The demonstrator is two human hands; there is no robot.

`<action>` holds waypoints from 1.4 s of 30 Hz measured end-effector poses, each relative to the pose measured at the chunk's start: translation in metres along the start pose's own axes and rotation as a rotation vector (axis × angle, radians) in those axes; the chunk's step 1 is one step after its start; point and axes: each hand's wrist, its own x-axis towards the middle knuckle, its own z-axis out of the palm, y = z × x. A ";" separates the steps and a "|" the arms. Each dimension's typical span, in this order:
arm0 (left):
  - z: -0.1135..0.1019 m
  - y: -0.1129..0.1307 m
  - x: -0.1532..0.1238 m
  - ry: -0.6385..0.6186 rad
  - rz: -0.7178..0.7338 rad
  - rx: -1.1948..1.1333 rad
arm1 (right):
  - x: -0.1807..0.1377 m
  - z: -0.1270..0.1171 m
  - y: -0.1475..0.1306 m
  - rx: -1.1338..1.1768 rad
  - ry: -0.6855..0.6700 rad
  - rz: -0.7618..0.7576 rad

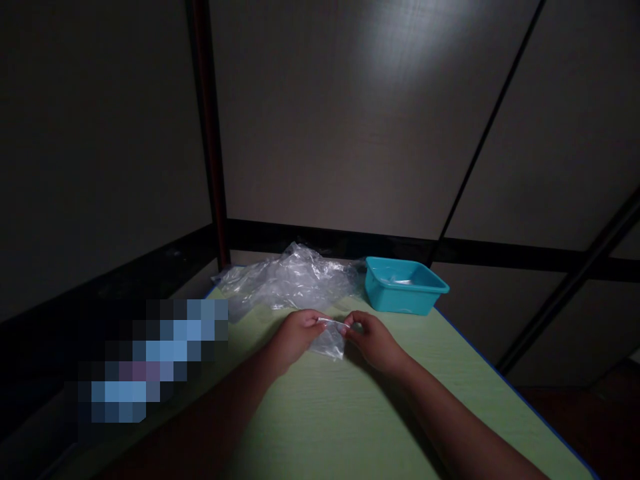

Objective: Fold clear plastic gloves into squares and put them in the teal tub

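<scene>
- My left hand point(296, 339) is pinching the left end of a small clear bag's point(330, 345) upper edge.
- My right hand point(376, 340) is gripping that edge's right end, just beside my left.
- The bag is hanging toward me over the middle of the green table point(320, 420).
- Crumpled clear plastic point(300, 280) is lying far left; a teal basin point(400, 302) is standing far right.

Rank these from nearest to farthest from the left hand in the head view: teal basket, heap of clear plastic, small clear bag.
1. Small clear bag: held by the left hand.
2. Heap of clear plastic: just beyond the hand.
3. Teal basket: beyond and to the right.
</scene>
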 end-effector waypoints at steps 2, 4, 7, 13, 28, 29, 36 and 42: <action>0.000 0.003 -0.003 -0.007 -0.040 -0.071 | 0.002 0.000 0.000 0.106 0.010 0.025; 0.000 0.006 -0.006 -0.017 -0.077 -0.132 | 0.003 0.000 -0.001 0.244 0.017 0.045; 0.001 0.010 -0.008 -0.009 -0.113 -0.206 | 0.004 0.000 -0.003 0.477 0.002 0.115; 0.003 0.014 -0.007 0.071 -0.130 -0.344 | 0.002 0.002 -0.007 0.702 -0.049 0.248; 0.006 0.019 -0.009 0.069 -0.064 -0.480 | 0.002 0.005 0.000 0.726 -0.051 0.214; 0.006 0.018 -0.008 0.066 -0.057 -0.484 | 0.002 0.005 -0.001 0.732 -0.055 0.212; 0.005 0.015 -0.007 0.068 -0.054 -0.439 | 0.003 0.004 -0.007 0.708 -0.010 0.200; 0.007 0.019 -0.009 0.026 -0.017 -0.436 | 0.007 0.005 0.005 0.654 0.016 0.167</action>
